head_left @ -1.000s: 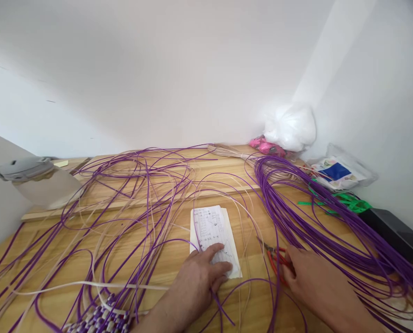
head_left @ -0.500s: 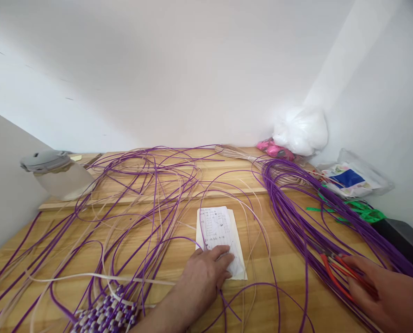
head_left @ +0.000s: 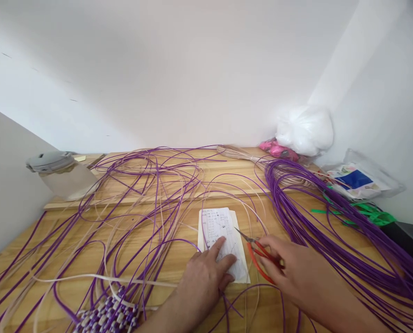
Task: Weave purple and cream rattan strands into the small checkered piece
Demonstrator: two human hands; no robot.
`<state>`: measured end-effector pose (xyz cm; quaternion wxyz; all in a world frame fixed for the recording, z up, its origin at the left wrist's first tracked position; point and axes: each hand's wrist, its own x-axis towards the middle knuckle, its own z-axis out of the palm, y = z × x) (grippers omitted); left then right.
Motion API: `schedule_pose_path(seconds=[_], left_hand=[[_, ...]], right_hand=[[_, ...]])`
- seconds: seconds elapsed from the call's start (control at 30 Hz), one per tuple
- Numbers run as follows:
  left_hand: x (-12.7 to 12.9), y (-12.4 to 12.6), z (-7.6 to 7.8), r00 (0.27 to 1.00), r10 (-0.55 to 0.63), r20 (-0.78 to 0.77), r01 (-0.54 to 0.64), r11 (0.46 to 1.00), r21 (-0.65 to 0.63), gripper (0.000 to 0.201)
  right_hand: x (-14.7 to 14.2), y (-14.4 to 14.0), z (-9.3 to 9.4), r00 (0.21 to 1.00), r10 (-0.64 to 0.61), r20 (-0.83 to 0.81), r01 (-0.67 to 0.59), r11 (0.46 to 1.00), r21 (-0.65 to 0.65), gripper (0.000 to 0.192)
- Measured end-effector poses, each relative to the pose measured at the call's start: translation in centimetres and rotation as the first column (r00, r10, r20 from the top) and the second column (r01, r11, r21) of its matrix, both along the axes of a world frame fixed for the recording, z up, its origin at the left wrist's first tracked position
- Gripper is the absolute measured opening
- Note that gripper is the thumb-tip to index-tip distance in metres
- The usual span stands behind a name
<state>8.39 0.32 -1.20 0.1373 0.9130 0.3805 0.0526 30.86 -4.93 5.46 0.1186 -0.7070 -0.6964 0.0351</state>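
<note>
My left hand (head_left: 206, 273) rests on the lower part of a handwritten paper sheet (head_left: 218, 222), its fingers spread. The sheet lies on a cream-coloured backing. A pair of red-handled scissors (head_left: 257, 254) is gripped in my right hand (head_left: 291, 268), to the right of the sheet. Their slim dark points aim up and left, at the paper's right edge. At the lower left, partly cut off by the frame, sits a woven purple-and-cream checkered piece (head_left: 107, 317). Long loose strands run out from it.
Purple and cream strands (head_left: 151, 171) sprawl over the left of the wooden table (head_left: 178, 296). A thick purple strand bundle (head_left: 290, 208) lies at right, near green strips (head_left: 369, 212). A white plastic bag (head_left: 307, 129) stands behind. A grey-lidded container (head_left: 65, 173) leans at far left.
My right hand has brought the scissors left, from the purple bundle to beside the paper. My left hand stays on the sheet, with its index finger now stretched further up. The view has shifted slightly.
</note>
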Motion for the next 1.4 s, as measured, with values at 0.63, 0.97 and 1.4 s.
schedule_pose_path(seconds=[0.63,0.97,1.4], left_hand=[[0.0,0.4,-0.3,0.996,0.067,-0.051,-0.069,0.996,-0.054,0.054],[0.2,0.4,-0.4,0.994,0.07,-0.079,-0.075,0.995,-0.061,0.066],[0.4,0.6,-0.3,0.996,0.059,-0.069,-0.063,0.996,-0.059,0.071]], right_hand=[[-1.4,5.3,-3.3,0.992,0.057,0.113,-0.059,0.998,0.011,0.016],[-2.1,5.2,-3.3,0.994,0.105,0.033,-0.108,0.989,0.1,0.015],[-3.7,6.2,-4.3,0.967,0.25,-0.052,-0.239,0.959,0.151,0.019]])
